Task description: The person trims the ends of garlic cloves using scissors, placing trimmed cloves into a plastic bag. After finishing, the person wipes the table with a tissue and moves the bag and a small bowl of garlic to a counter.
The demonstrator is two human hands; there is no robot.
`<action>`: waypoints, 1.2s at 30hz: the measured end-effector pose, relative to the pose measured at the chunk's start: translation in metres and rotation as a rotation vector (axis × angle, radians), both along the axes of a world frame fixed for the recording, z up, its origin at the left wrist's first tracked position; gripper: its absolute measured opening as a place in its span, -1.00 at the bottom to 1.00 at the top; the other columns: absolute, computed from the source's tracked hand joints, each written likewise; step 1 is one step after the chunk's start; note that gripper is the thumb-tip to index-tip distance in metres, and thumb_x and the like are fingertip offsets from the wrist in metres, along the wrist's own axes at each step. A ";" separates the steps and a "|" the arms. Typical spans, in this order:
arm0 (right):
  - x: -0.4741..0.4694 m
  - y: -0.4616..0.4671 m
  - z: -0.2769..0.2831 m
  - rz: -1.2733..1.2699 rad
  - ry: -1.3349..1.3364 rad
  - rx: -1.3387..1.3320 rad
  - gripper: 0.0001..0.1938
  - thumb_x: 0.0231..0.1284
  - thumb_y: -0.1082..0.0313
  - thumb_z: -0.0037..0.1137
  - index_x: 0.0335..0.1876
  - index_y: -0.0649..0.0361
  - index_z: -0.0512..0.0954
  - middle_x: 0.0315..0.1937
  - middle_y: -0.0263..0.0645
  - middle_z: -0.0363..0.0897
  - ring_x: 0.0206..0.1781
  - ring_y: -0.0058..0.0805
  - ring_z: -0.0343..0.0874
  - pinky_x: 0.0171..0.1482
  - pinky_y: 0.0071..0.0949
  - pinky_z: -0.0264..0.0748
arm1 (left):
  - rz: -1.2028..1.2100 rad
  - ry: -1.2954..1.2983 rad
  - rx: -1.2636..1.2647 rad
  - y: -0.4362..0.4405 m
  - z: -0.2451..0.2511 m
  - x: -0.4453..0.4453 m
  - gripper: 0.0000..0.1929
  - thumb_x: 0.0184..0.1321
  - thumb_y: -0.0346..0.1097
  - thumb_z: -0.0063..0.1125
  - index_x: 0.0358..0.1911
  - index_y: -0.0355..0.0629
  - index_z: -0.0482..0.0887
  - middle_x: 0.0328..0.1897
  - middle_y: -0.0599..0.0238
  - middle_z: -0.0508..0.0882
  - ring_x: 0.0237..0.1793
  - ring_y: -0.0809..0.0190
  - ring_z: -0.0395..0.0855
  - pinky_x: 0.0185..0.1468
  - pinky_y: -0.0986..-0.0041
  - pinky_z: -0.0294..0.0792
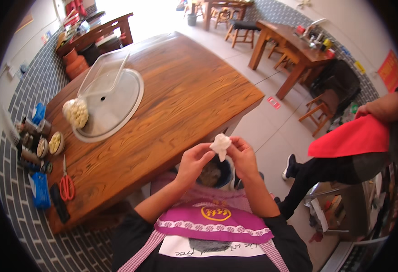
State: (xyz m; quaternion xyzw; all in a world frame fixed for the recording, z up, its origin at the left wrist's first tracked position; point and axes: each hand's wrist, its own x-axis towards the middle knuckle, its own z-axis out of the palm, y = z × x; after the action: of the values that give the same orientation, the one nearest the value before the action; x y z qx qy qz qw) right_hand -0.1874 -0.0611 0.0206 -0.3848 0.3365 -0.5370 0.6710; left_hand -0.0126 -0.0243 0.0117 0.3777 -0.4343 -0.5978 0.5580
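Note:
Above the near edge of the wooden table, my left hand [196, 162] and my right hand [243, 157] pinch a crumpled white tissue [221, 144] between their fingertips. One side of it is in each hand, and a short end hangs down. Below my hands, on the floor, a dark blue bucket [225, 173] shows partly, with pale scraps [209, 174] in it that I cannot make out. My forearms rest near the purple apron [185, 217] that I wear. The tissue touches neither the table nor the bucket.
On the wooden table [185, 85] lie a round steel plate [117, 112], a clear plastic tub [100, 76], a bag of peeled garlic cloves [78, 114], a bowl of cloves [56, 142] and red-handled scissors [67, 187]. A person with a red apron [352, 139] sits at the right.

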 end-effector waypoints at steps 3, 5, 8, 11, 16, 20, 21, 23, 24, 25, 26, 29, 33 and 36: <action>0.003 0.004 -0.003 0.095 0.039 -0.055 -0.85 0.39 0.41 0.19 -0.04 0.26 0.58 -0.20 -0.33 0.68 -0.18 -0.63 0.63 -0.06 -0.61 0.57 | -0.019 0.083 0.091 0.005 0.008 0.005 -0.81 0.35 -0.36 0.23 -0.05 -0.28 0.66 -0.13 0.36 0.73 -0.08 0.45 0.64 0.07 0.57 0.42; 0.006 0.004 -0.004 0.109 0.084 -0.016 -0.85 0.40 0.39 0.18 -0.04 0.26 0.58 -0.19 -0.34 0.67 -0.20 -0.65 0.61 -0.08 -0.62 0.56 | -0.008 0.124 0.085 0.004 0.006 0.005 -0.85 0.34 -0.38 0.25 -0.10 -0.26 0.66 -0.17 0.38 0.74 -0.13 0.48 0.63 0.03 0.60 0.41; 0.011 0.002 -0.005 0.010 0.037 0.018 -0.85 0.41 0.38 0.17 -0.02 0.24 0.57 -0.16 -0.35 0.65 -0.21 -0.67 0.60 -0.10 -0.63 0.54 | 0.061 0.196 0.096 0.001 0.001 0.003 -0.96 0.35 -0.43 0.18 -0.23 -0.21 0.60 -0.22 0.41 0.71 -0.18 0.50 0.61 -0.01 0.61 0.40; 0.014 0.004 -0.007 -0.068 0.220 -0.112 -0.81 0.40 0.35 0.18 0.00 0.24 0.56 -0.14 -0.35 0.63 -0.18 -0.69 0.60 -0.10 -0.62 0.55 | 0.084 0.182 0.102 -0.001 -0.003 0.002 -0.96 0.35 -0.45 0.15 -0.26 -0.19 0.56 -0.25 0.43 0.69 -0.20 0.50 0.59 0.00 0.60 0.39; 0.011 0.012 -0.012 -0.022 0.483 -0.152 -0.83 0.34 0.38 0.20 -0.05 0.25 0.59 -0.31 -0.37 0.65 -0.30 -0.76 0.59 -0.31 -0.68 0.48 | 0.125 0.120 0.134 0.001 -0.004 0.004 -0.93 0.40 -0.40 0.04 -0.26 -0.18 0.54 -0.26 0.40 0.66 -0.17 0.46 0.59 0.03 0.55 0.40; 0.000 0.009 -0.014 -0.007 0.260 0.043 -0.88 0.34 0.37 0.22 -0.13 0.24 0.62 -0.48 -0.42 0.61 -0.43 -0.77 0.51 -0.36 -0.72 0.40 | 0.224 0.367 0.144 0.001 0.000 0.008 -0.90 0.45 -0.36 -0.09 -0.23 -0.15 0.50 -0.20 0.33 0.66 -0.13 0.37 0.62 0.06 0.45 0.45; -0.002 0.007 -0.014 0.027 0.179 0.074 -0.88 0.34 0.37 0.22 -0.14 0.23 0.62 -0.49 -0.43 0.60 -0.45 -0.76 0.49 -0.37 -0.72 0.38 | 0.225 0.488 0.120 0.000 0.002 0.009 -0.89 0.46 -0.36 -0.12 -0.22 -0.14 0.49 -0.19 0.31 0.66 -0.11 0.35 0.63 0.07 0.42 0.46; -0.008 0.006 -0.015 0.065 0.219 0.084 -0.88 0.36 0.33 0.22 -0.17 0.21 0.61 -0.49 -0.43 0.58 -0.48 -0.75 0.46 -0.38 -0.71 0.36 | 0.239 0.475 0.147 0.001 0.004 0.007 -0.90 0.49 -0.35 -0.13 -0.20 -0.12 0.46 -0.18 0.29 0.66 -0.11 0.30 0.65 0.07 0.38 0.49; -0.007 0.006 -0.017 0.063 0.240 0.067 -0.87 0.36 0.32 0.22 -0.16 0.21 0.61 -0.48 -0.42 0.58 -0.47 -0.75 0.46 -0.38 -0.71 0.36 | 0.254 0.478 0.140 0.001 0.005 0.008 -0.89 0.50 -0.34 -0.13 -0.20 -0.12 0.46 -0.18 0.30 0.65 -0.11 0.32 0.64 0.07 0.40 0.48; -0.008 0.007 -0.017 0.035 0.275 0.068 -0.85 0.36 0.30 0.23 -0.15 0.21 0.60 -0.47 -0.42 0.58 -0.47 -0.76 0.46 -0.37 -0.70 0.37 | 0.239 0.516 0.105 0.001 0.006 0.006 -0.88 0.52 -0.34 -0.14 -0.21 -0.13 0.46 -0.18 0.31 0.65 -0.11 0.34 0.64 0.06 0.42 0.48; -0.006 0.008 -0.017 -0.034 0.336 -0.010 -0.84 0.37 0.29 0.22 -0.13 0.21 0.58 -0.44 -0.42 0.58 -0.45 -0.75 0.47 -0.37 -0.70 0.37 | 0.310 0.383 0.074 0.002 0.006 0.006 -0.87 0.53 -0.33 -0.14 -0.21 -0.14 0.46 -0.21 0.34 0.63 -0.14 0.38 0.61 0.02 0.47 0.47; -0.002 0.013 -0.015 -0.144 0.412 -0.092 -0.79 0.39 0.24 0.22 -0.09 0.21 0.55 -0.34 -0.40 0.58 -0.38 -0.74 0.50 -0.34 -0.69 0.40 | 0.385 0.096 -0.096 0.004 0.007 0.001 -0.85 0.55 -0.31 -0.12 -0.21 -0.16 0.46 -0.27 0.42 0.58 -0.22 0.47 0.53 -0.09 0.59 0.42; -0.002 0.016 -0.005 0.220 0.148 0.124 -0.77 0.38 0.27 0.22 -0.03 0.23 0.53 -0.20 -0.37 0.61 -0.20 -0.69 0.55 -0.17 -0.66 0.49 | 0.339 0.011 -0.157 0.011 0.008 -0.004 -0.85 0.56 -0.29 -0.12 -0.19 -0.16 0.45 -0.25 0.43 0.59 -0.26 0.51 0.52 -0.16 0.63 0.43; 0.000 0.016 -0.002 0.288 -0.029 0.128 -0.81 0.36 0.37 0.22 -0.03 0.21 0.52 -0.15 -0.38 0.64 -0.16 -0.67 0.59 -0.07 -0.62 0.51 | 0.392 0.180 -0.089 0.011 0.010 0.003 -0.84 0.58 -0.27 -0.17 -0.15 -0.15 0.45 -0.18 0.35 0.64 -0.19 0.43 0.62 -0.10 0.53 0.51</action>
State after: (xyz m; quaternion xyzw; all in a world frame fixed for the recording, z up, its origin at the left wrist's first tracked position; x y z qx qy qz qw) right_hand -0.1871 -0.0448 0.0183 -0.3777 0.3017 -0.4180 0.7691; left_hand -0.0092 -0.0135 0.0217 0.3752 -0.3268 -0.4894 0.7162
